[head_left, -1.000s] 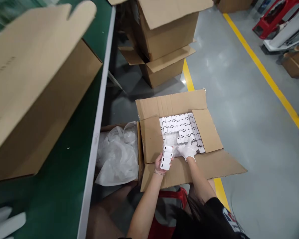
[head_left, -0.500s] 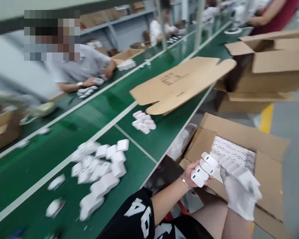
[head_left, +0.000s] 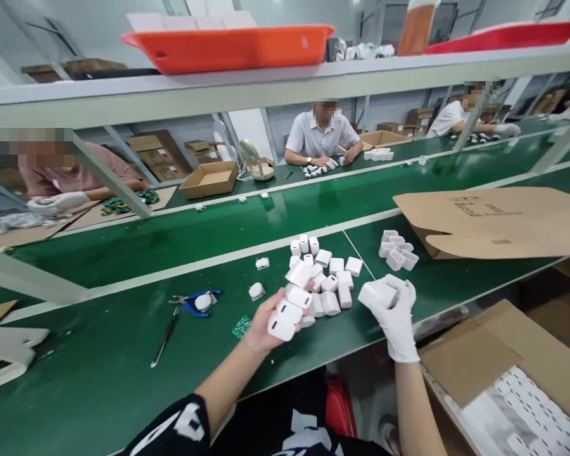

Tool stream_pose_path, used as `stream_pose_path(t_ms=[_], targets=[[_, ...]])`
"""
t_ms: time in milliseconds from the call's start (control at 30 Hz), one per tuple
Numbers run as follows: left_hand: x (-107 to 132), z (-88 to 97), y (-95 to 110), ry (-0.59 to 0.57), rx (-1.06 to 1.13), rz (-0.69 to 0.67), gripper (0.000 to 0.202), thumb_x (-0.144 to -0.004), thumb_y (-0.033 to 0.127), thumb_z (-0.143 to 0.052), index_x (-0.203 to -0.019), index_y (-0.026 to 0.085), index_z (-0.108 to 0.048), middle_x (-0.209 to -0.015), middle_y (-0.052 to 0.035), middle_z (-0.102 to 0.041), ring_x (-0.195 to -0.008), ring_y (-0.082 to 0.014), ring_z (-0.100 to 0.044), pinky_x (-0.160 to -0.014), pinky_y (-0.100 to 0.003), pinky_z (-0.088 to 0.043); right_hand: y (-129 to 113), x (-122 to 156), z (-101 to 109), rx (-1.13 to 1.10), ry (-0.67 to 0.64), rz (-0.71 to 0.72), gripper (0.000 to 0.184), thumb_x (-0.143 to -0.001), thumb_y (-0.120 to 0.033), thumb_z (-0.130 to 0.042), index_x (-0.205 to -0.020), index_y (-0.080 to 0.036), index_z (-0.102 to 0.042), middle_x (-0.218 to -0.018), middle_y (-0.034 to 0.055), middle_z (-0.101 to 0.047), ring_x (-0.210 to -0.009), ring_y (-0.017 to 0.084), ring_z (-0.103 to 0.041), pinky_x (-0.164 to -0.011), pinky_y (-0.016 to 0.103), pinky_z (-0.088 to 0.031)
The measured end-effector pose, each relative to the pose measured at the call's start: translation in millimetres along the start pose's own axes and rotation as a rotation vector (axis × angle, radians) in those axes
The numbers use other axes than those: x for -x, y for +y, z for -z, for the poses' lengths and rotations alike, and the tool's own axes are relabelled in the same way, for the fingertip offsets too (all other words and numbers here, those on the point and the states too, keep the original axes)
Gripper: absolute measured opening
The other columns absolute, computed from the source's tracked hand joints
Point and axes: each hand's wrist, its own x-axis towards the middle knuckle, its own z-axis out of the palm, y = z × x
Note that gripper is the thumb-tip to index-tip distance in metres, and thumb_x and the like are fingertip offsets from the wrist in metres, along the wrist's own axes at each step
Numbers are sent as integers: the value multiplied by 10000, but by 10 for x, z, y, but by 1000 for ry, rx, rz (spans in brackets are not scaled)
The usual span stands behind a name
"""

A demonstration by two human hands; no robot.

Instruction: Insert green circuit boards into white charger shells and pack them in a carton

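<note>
My bare left hand (head_left: pixel 262 324) is closed around a short row of white USB charger housings (head_left: pixel 285 318), their dark port slots facing up. It hovers over the near edge of a pile of similar white housings (head_left: pixel 330 303) on the green bench. My gloved right hand (head_left: pixel 399 310) grips more white charger housings (head_left: pixel 378 294), just right of the pile; its fingers partly hide them, so their number is unclear. Behind that hand stands a small cluster of hollow white shells (head_left: pixel 395 248), open ends up.
Blue-handled pliers (head_left: pixel 194 303), tweezers (head_left: pixel 165 337) and a green circuit board (head_left: pixel 241 325) lie left. A flattened carton (head_left: pixel 498 221) covers the bench at right. Below it, an open box (head_left: pixel 470 358) holds rows of housings. Co-workers sit across the green belt (head_left: pixel 228 223).
The view has swung left from the open box to the bench. Both hands have come from beside the box to over the bench, still holding white housings.
</note>
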Motion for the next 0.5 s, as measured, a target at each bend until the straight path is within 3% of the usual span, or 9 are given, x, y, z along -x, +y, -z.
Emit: stream_pose_path(t_ms=[100, 200, 367, 500], targets=[[105, 222, 372, 226, -216, -113, 391, -891, 291, -482, -1258, 168, -532, -1154, -128, -641, -708, -202, -667, -495, -289, -545, -91, -110, -348, 204, -2, 63, 666, -537, -538, -730, -1057, -178, -521, -1359, 176, -292, -1312, 384, -267, -1066, 551, -250], [5, 355, 514, 419, -456, -163, 469, -826, 244, -578, -1287, 208, -502, -1255, -119, -585, -728, -214, -670, -517, -310, -551, -86, -164, -487, 360, -49, 127, 775, -558, -590, -712, -1153, -139, -506, -1437, 225, -203, -1342, 419, -208, -1051, 560, -252], [-194, 486, 466, 563, -892, -272, 385, -801, 267, -623, -1183, 222, -614, -1316, -84, -548, -1116, -256, -576, -818, -292, -532, -97, -113, -398, 389, -236, 225, 773, -725, -527, -642, -1357, -161, -390, -1498, 199, -221, -1329, 367, -303, -1029, 521, -340], [-268, 606, 361, 606, -1253, -441, 432, -803, 338, -595, -1223, 236, -576, -1328, -90, -513, -1262, -285, -457, -1052, -423, -391, -182, 41, -397, 424, -278, 156, 694, -870, -494, -474, -1449, -155, -294, -1544, 204, -137, -1397, 399, -187, -1063, 576, -288]])
